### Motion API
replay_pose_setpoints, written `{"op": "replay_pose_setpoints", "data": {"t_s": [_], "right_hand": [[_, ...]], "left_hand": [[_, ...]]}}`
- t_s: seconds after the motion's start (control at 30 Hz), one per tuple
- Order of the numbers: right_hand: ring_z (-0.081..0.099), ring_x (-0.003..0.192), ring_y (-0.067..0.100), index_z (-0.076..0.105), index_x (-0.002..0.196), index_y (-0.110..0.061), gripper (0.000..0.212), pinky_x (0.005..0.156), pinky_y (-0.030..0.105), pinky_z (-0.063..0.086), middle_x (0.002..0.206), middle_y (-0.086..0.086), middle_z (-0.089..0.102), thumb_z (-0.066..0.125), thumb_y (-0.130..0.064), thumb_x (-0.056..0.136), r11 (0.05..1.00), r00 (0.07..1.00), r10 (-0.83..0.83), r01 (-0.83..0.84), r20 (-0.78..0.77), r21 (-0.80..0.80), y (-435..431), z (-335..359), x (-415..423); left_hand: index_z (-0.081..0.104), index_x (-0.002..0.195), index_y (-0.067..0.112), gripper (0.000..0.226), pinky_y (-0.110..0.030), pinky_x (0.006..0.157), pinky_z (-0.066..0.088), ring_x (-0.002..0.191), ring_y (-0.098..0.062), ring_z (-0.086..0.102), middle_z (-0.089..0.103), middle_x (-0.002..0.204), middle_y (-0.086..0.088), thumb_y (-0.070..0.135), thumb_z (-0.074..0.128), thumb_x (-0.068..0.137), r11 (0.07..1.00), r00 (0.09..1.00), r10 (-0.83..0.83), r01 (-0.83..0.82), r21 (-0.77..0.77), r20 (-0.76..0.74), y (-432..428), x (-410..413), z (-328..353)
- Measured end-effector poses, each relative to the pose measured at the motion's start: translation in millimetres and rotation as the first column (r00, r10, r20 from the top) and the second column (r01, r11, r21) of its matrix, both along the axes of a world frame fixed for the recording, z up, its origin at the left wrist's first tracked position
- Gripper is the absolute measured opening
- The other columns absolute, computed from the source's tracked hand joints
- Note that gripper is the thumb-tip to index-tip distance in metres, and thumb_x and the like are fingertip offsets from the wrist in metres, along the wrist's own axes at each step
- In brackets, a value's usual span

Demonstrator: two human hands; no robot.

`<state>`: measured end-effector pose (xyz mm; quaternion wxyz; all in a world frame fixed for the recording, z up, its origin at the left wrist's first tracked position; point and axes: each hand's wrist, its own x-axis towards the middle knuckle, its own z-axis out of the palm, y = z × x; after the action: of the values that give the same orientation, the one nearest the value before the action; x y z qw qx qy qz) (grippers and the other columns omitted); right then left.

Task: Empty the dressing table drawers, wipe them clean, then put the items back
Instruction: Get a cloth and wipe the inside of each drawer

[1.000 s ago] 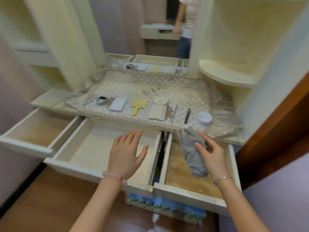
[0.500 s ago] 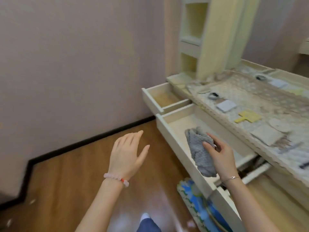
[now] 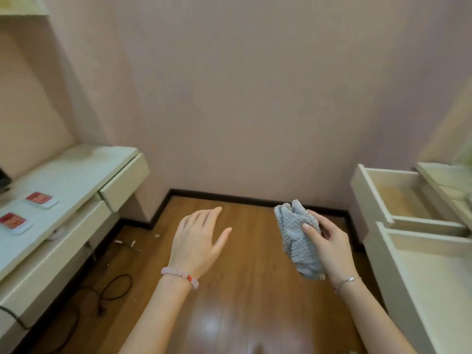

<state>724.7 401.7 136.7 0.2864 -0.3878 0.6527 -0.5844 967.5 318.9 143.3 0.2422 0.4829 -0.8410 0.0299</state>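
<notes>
Right now the right hand (image 3: 329, 247) grips the grey cloth (image 3: 297, 238) at four o'clock; left hand (image 3: 196, 242) hangs empty, fingers straight, over the floor (image 3: 229, 302); two drawers (image 3: 408, 208) stand open at three o'clock.

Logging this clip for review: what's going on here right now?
A person faces a pink wall. The right hand grips a bunched grey cloth. The left hand is open and holds nothing, above the wooden floor. At the right edge, the far drawer and the near drawer stand pulled out, showing bare bottoms. Nothing is being wiped at this instant.
</notes>
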Motion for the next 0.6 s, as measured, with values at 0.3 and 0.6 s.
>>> {"op": "replay_pose_setpoints", "data": {"t_s": [0.3, 0.6], "right_hand": [[0.060, 0.092, -0.007, 0.062, 0.114, -0.024, 0.030, 0.066, 0.003, 0.047, 0.104, -0.016, 0.065, 0.062, -0.012, 0.087, 0.978, 0.977, 0.209, -0.209, 0.042, 0.009, -153.8, -0.8, 83.5], [0.061, 0.079, -0.015, 0.062, 0.112, -0.021, 0.027, 0.060, 0.003, 0.045, 0.101, -0.012, 0.065, 0.060, -0.009, 0.087, 0.924, 0.921, 0.379, -0.382, 0.089, 0.012, -288.5, -1.3, 154.2]], "left_hand": [[0.057, 0.122, 0.019, 0.053, -0.032, 0.091, 0.046, 0.105, -0.014, 0.061, 0.066, 0.112, 0.004, 0.053, 0.034, 0.089, 0.978, 0.976, 0.209, -0.210, 0.002, 0.068, -106.3, 99.5, -2.7], [0.060, 0.118, 0.017, 0.051, -0.034, 0.085, 0.050, 0.099, -0.017, 0.065, 0.068, 0.106, 0.002, 0.050, 0.035, 0.088, 0.920, 0.918, 0.392, -0.391, -0.027, 0.067, -185.7, 172.2, -5.2]]}}
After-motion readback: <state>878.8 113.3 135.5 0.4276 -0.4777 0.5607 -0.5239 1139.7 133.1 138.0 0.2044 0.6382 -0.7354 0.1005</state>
